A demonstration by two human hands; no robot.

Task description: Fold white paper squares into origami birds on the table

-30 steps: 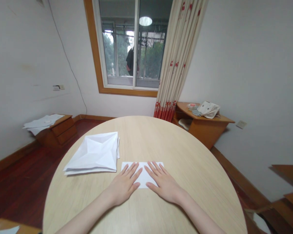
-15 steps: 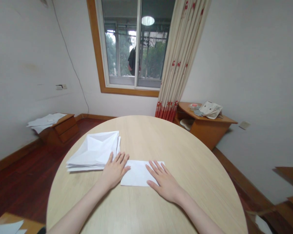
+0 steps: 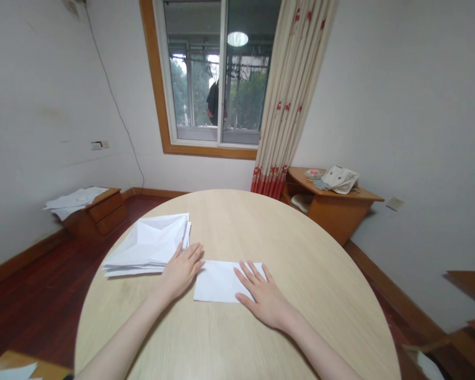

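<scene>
While the folded paper (image 3: 217, 285) lies long side left-to-right, the right hand (image 3: 267, 302) rests open across its right end; the left hand (image 3: 178, 275), fingers loosely extended, meets its left end beside the paper stack (image 3: 148, 245).

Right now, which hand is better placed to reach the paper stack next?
Probably the left hand: it lies at the paper stack, while the right hand rests on the smaller paper.
</scene>
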